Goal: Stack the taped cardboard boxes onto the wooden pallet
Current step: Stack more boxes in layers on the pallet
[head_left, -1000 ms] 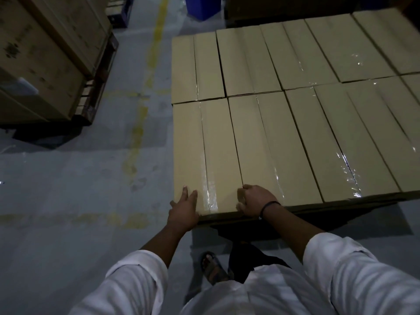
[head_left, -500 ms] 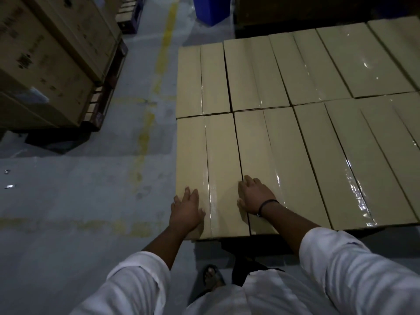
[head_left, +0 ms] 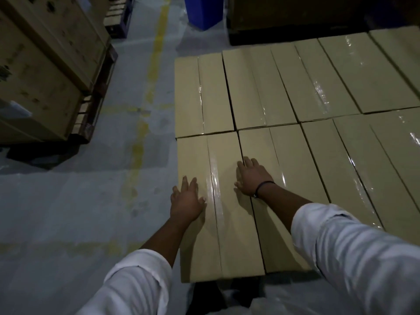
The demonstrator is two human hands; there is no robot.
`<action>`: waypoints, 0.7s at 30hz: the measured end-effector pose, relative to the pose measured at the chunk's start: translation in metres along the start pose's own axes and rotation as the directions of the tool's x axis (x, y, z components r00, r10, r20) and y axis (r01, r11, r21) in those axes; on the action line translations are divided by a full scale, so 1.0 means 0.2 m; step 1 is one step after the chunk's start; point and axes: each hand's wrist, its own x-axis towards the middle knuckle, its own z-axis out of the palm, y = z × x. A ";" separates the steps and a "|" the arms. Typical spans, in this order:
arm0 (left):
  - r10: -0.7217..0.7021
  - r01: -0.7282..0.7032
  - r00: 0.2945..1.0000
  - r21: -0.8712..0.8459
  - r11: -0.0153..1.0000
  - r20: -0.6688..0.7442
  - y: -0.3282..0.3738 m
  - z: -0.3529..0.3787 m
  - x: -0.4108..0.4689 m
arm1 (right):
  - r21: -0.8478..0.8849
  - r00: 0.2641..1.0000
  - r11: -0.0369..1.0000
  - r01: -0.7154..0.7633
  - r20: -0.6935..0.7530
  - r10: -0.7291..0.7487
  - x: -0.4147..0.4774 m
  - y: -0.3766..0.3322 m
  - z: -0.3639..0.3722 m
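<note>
Several long taped cardboard boxes lie side by side in two rows, forming a flat layer; the pallet beneath them is hidden. The near-left box [head_left: 225, 223] has a clear tape strip down its middle. My left hand [head_left: 186, 200] lies flat on its left half, fingers spread. My right hand [head_left: 252, 176], with a dark wristband, rests flat across the seam between that box and the neighbouring box [head_left: 293, 189]. Neither hand grips anything. The far row [head_left: 250, 87] sits tight against the near row.
Large printed cartons [head_left: 45, 71] on a dark pallet [head_left: 95, 105] stand at the left. A yellow floor line [head_left: 147, 105] runs between them and the boxes. A blue bin [head_left: 203, 12] and a dark stack [head_left: 295, 17] are at the back. Grey concrete floor lies to the left.
Both hands have slid forward from the near edge of the box onto its top, and the fingers have flattened. The view has moved closer over the boxes.
</note>
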 end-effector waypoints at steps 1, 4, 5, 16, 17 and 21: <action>0.014 -0.014 1.000 -0.002 1.000 -0.004 -0.01 -0.02 0.06 | 0.002 1.000 1.000 -0.015 -0.004 0.015 0.06 -0.01 -0.01; 0.037 -0.037 0.999 -0.012 0.999 -0.007 -0.05 -0.07 0.25 | -0.002 0.999 0.999 -0.043 -0.005 0.043 0.22 -0.03 -0.03; 0.039 -0.039 0.999 -0.012 0.999 -0.001 -0.07 -0.09 0.31 | 0.000 0.999 0.999 -0.053 0.008 0.053 0.26 -0.03 -0.04; 0.105 -0.106 0.994 -0.028 0.994 -0.028 -0.18 -0.30 0.88 | 0.000 0.987 0.992 -0.123 0.100 0.122 0.65 -0.05 -0.17; 0.114 -0.114 0.993 -0.019 0.993 -0.032 -0.18 -0.31 0.91 | -0.005 0.987 0.993 -0.120 0.108 0.120 0.68 -0.05 -0.17; 0.126 -0.126 0.992 0.006 0.992 0.016 -0.19 -0.34 0.99 | -0.018 0.983 0.995 -0.103 0.151 0.104 0.74 -0.02 -0.19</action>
